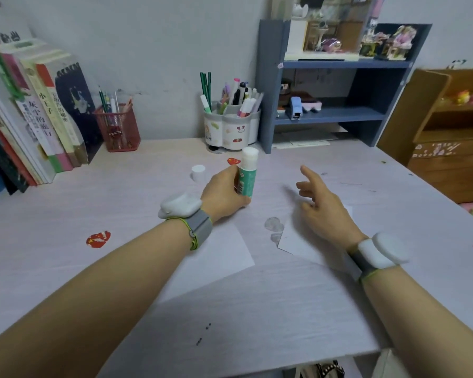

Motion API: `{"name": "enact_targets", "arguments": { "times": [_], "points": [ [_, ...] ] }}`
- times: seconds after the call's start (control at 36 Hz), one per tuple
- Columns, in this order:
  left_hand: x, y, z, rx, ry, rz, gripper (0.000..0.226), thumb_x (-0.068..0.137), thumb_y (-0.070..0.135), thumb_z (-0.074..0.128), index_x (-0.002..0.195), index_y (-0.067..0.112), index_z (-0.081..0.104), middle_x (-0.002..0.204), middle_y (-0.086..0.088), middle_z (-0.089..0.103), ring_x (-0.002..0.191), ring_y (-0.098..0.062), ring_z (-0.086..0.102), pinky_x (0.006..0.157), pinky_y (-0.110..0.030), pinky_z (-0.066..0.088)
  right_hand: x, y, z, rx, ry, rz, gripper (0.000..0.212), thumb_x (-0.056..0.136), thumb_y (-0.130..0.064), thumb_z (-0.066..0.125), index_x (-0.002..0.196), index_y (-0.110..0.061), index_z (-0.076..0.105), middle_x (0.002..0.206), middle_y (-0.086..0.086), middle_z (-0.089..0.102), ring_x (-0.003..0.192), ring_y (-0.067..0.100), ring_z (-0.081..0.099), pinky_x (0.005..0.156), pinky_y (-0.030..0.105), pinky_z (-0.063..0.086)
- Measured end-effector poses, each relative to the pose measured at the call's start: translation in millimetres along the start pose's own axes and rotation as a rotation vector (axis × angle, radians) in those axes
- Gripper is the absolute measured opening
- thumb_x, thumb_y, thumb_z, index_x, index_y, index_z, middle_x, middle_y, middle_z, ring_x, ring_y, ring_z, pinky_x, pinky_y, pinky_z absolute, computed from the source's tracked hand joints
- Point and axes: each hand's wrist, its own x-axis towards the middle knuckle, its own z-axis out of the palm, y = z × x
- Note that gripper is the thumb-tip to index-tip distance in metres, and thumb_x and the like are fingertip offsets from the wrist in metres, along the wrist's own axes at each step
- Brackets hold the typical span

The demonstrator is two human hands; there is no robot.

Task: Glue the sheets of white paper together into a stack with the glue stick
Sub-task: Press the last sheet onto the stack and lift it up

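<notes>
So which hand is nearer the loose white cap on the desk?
Left. The left hand, gripping the glue stick, is just right of the white cap. The right hand hovers open farther right, over a paper sheet.

- Pale wood-grain surface (257, 309)
- Two white paper sheets, one at centre (224, 255), one at 3 o'clock (301, 244)
- White round cap (198, 173), 12 o'clock
- Red mesh pencil cup (119, 132), 11 o'clock
- Leaning row of books (33, 124), 10 o'clock
- White pen holder (231, 128) and blue shelf unit (336, 85), 1 o'clock
</notes>
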Motion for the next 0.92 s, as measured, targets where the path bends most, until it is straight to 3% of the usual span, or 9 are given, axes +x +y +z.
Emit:
{"name": "enact_targets", "arguments": {
  "times": [0.08,0.17,0.31,0.39,0.58,0.72,0.78,0.86,0.92],
  "points": [
    [-1,-1,2,-0.008,-0.002,0.001,0.043,0.072,0.012,0.074,0.108,0.008,0.05,0.105,-0.008,0.06,0.094,-0.025,0.056,0.085,-0.037,0.048,2,5,-5,-0.048,0.001,0.045,0.06,0.093,-0.004,0.044,0.147,-0.021,0.025,0.137,0.013,0.049,0.122,0.026,0.049,0.094,0.022,0.033],
    [-1,-2,2,0.0,-0.02,-0.003,0.044,0.074,0.013,0.074,0.11,0.009,0.049,0.107,-0.008,0.059,0.098,-0.026,0.056,0.086,-0.037,0.047,6,8,-8,-0.132,0.014,0.106,0.06,0.093,-0.019,0.053,0.146,-0.019,0.027,0.138,0.013,0.048,0.125,0.028,0.047,0.101,0.032,0.033],
    [-8,-4,-2,0.017,-0.032,-0.04,0.063,0.079,0.022,0.07,0.132,0.008,0.039,0.122,-0.01,0.052,0.112,-0.025,0.051,0.095,-0.035,0.043,11,11,-22,-0.346,-0.077,0.241,0.092,0.077,-0.059,0.064,0.148,-0.021,0.02,0.148,0.007,0.037,0.136,0.028,0.034,0.109,0.047,0.029],
    [-21,-8,-10,0.077,-0.042,-0.029,0.061,0.086,0.026,0.063,0.138,0.01,0.035,0.129,-0.011,0.048,0.117,-0.024,0.049,0.099,-0.033,0.039,9,10,-29,-0.447,-0.13,0.303,0.099,0.07,-0.066,0.066,0.148,-0.025,0.02,0.148,0.007,0.033,0.136,0.03,0.03,0.107,0.048,0.029],
    [-58,-19,-28,0.227,-0.108,-0.014,0.048,0.091,0.028,0.055,0.134,0.01,0.042,0.129,-0.011,0.046,0.113,-0.021,0.051,0.096,-0.029,0.039,10,7,-44,-0.525,-0.206,0.357,0.099,0.065,-0.064,0.072,0.144,-0.026,0.028,0.143,0.01,0.036,0.131,0.034,0.033,0.106,0.05,0.032],
    [-79,-25,-36,0.31,-0.169,-0.014,0.048,0.092,0.033,0.051,0.135,0.014,0.039,0.131,-0.009,0.044,0.12,-0.026,0.045,0.104,-0.042,0.035,5,5,-51,-0.447,-0.219,0.402,0.075,0.074,-0.047,0.074,0.133,-0.011,0.046,0.135,0.01,0.048,0.12,0.028,0.047,0.087,0.029,0.035],
    [-86,-26,-37,0.313,-0.215,-0.026,0.048,0.092,0.036,0.049,0.134,0.016,0.039,0.132,-0.007,0.044,0.121,-0.026,0.044,0.105,-0.044,0.034,2,5,-53,-0.398,-0.178,0.395,0.056,0.079,-0.033,0.074,0.123,-0.005,0.056,0.124,0.012,0.055,0.106,0.026,0.053,0.079,0.026,0.038],
    [-93,-24,-36,0.359,-0.261,-0.031,0.051,0.094,0.039,0.046,0.138,0.017,0.035,0.136,-0.005,0.043,0.124,-0.025,0.041,0.106,-0.043,0.032,-6,2,-56,-0.313,-0.129,0.407,0.029,0.082,-0.02,0.072,0.101,0.001,0.065,0.092,0.012,0.059,0.071,0.021,0.05,0.054,0.026,0.04],
    [-97,-21,-34,0.386,-0.259,-0.019,0.05,0.094,0.038,0.045,0.139,0.017,0.034,0.138,-0.003,0.042,0.126,-0.024,0.04,0.106,-0.04,0.031,-12,-1,-58,-0.279,-0.097,0.444,0.021,0.085,-0.021,0.069,0.084,-0.001,0.062,0.079,0.012,0.053,0.06,0.021,0.044,0.052,0.027,0.034]
  ]
}}
